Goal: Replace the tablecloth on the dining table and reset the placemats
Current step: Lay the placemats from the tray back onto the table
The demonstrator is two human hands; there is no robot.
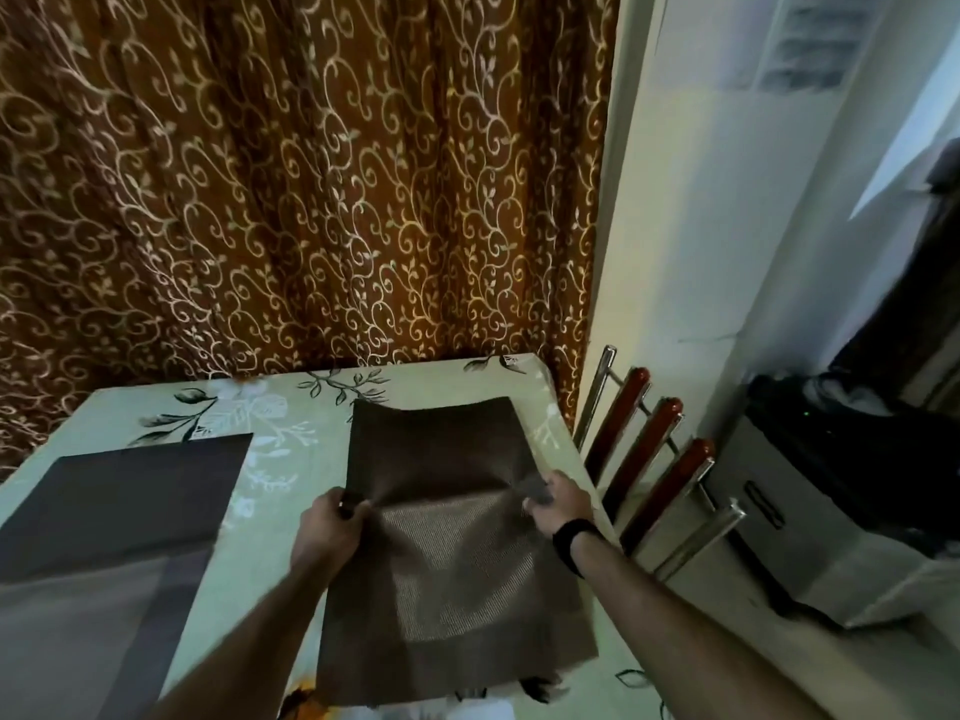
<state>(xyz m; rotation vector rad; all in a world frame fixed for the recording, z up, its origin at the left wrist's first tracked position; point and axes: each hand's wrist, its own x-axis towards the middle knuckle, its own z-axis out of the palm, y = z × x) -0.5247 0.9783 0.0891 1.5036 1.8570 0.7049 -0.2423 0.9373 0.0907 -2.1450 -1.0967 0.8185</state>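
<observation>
A pale green tablecloth (pixel 291 407) with a dark leaf print covers the dining table. A brown woven placemat (pixel 441 449) is held over the table's right half, its far part lying toward the far edge and its near part (pixel 452 589) hanging toward me. My left hand (pixel 327 522) grips the mat's left edge and my right hand (pixel 556 498) grips its right edge, so the mat bends across the middle. A second dark placemat (pixel 130 506) lies flat on the left half of the cloth.
A brown curtain (pixel 311 174) with gold scrolls hangs right behind the table. A chair back (pixel 654 459) with red-brown slats and chrome rails stands against the table's right side. Beyond it, a grey cabinet (pixel 789 517) carries dark items beside a white wall.
</observation>
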